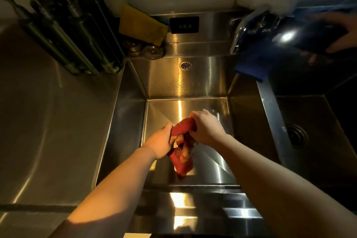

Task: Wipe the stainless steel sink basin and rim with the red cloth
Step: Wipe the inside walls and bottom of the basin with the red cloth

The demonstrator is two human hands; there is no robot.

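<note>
The red cloth, with a yellowish pattern, hangs bunched above the floor of the stainless steel sink basin. My left hand grips its left part and my right hand grips its upper end. Both hands are held over the basin's middle, and the cloth's lower end dangles toward the front rim. The basin's drain is hidden from me; an overflow hole shows on the back wall.
A rack of dark utensils stands at the back left on the steel counter. A yellow cloth lies behind the sink. The faucet and a blue cloth are at the back right. A second basin lies right. Another person's hand is at the far right.
</note>
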